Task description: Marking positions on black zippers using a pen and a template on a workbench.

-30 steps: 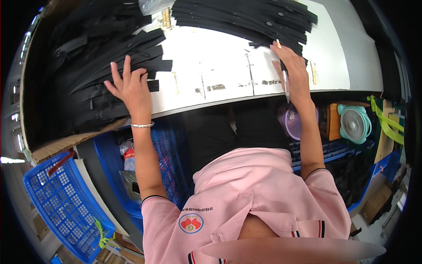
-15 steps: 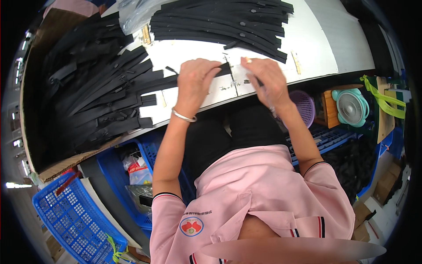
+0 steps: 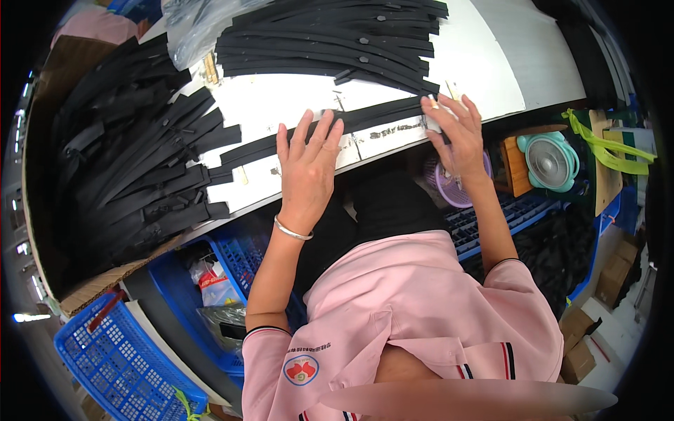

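A black zipper strip (image 3: 379, 113) stretches across the white tabletop in front of me, its left part running toward the heap of zippers. My left hand (image 3: 307, 165), wearing a silver bangle, is open with fingers spread, fingertips at the strip's lower edge. At the strip's right end is my right hand (image 3: 458, 137), fingers apart and a fingertip close to or touching the end. Something white, perhaps a finger wrap, shows near its fingertips. Beyond the strip lies a neat row of black zippers (image 3: 316, 42) with pulls.
On the left, a cardboard box edge (image 3: 34, 203) borders a loose heap of black zippers (image 3: 133, 140). Clear plastic sheeting (image 3: 193, 31) lies at the back. Below the table are a blue crate (image 3: 126, 358), a purple basket (image 3: 449, 188) and a turquoise fan (image 3: 551, 161).
The strip has been drawn out rightward and now lies long across the table. My right hand has moved right; my left hand has gone from closed on the strip to spread fingers.
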The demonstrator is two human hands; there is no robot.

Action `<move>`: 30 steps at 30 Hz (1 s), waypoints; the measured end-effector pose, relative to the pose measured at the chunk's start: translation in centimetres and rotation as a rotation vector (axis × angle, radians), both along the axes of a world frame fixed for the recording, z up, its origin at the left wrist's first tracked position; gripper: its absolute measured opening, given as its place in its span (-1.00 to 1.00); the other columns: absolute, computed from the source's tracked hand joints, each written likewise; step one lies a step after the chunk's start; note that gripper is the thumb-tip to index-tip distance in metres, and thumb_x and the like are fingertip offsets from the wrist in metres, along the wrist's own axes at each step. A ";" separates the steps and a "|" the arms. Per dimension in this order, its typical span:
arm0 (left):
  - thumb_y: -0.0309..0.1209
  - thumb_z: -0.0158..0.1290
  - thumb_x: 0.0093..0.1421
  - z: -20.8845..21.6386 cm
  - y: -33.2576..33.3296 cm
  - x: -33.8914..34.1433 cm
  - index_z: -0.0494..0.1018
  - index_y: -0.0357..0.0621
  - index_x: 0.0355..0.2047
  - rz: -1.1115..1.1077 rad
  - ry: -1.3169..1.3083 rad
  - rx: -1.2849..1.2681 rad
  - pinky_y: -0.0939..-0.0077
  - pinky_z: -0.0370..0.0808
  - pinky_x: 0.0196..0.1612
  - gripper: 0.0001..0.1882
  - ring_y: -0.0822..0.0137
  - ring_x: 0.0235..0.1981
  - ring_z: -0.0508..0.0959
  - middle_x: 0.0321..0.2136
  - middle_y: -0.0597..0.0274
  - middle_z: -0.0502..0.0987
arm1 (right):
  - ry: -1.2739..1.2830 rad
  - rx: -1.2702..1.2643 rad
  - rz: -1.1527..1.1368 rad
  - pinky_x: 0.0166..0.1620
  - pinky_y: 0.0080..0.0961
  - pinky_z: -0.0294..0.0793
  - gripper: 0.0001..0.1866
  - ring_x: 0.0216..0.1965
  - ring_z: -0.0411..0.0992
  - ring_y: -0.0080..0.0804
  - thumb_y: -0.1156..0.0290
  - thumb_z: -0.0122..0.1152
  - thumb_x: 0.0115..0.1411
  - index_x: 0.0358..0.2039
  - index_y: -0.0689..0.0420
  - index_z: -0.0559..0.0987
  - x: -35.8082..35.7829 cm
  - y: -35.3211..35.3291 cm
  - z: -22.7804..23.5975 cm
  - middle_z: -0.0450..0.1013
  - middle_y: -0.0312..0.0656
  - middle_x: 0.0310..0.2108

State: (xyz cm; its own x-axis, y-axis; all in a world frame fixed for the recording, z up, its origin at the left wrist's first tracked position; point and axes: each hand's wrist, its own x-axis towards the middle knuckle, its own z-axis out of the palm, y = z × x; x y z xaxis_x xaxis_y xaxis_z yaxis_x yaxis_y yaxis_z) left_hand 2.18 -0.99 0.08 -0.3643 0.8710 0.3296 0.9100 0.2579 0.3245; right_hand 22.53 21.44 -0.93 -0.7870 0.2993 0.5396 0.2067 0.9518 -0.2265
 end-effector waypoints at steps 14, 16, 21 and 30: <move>-0.24 0.25 0.28 -0.9 -6.2 0.6 0.45 -0.11 0.28 0.343 -0.045 0.011 -0.22 -0.24 0.48 -0.41 0.14 0.39 0.33 0.31 0.17 0.44 | 0.054 -0.060 -0.108 0.43 -0.11 0.18 -0.66 0.24 0.42 -0.28 0.45 0.25 0.36 0.14 0.10 0.62 1.8 1.7 -1.5 0.59 -0.30 0.13; -0.14 0.29 0.24 -1.2 -6.9 0.5 0.42 -0.13 0.31 0.384 -0.019 -0.011 -0.23 -0.30 0.47 -0.32 0.10 0.43 0.29 0.33 0.17 0.42 | 0.043 -0.077 -0.103 0.44 -0.10 0.18 -0.65 0.24 0.42 -0.28 0.46 0.25 0.35 0.14 0.09 0.62 1.8 1.6 -1.2 0.59 -0.29 0.12; -0.03 0.32 0.18 -1.5 -7.9 0.2 0.42 -0.14 0.30 0.440 -0.053 0.064 -0.21 -0.25 0.47 -0.23 0.08 0.43 0.27 0.32 0.17 0.43 | -0.023 -0.086 -0.168 0.44 -0.10 0.17 -0.65 0.23 0.43 -0.27 0.47 0.26 0.34 0.14 0.05 0.63 1.2 1.0 0.2 0.60 -0.22 0.07; 0.05 0.30 0.16 -2.6 -7.9 0.2 0.45 -0.12 0.27 0.443 0.014 0.118 -0.09 -0.10 0.44 -0.23 0.10 0.37 0.34 0.26 0.19 0.48 | 0.084 -0.739 0.112 0.20 -0.31 0.42 -0.76 0.01 0.56 -0.32 0.44 0.25 0.35 0.00 0.14 0.68 -8.0 -7.9 3.9 0.66 -0.16 -0.11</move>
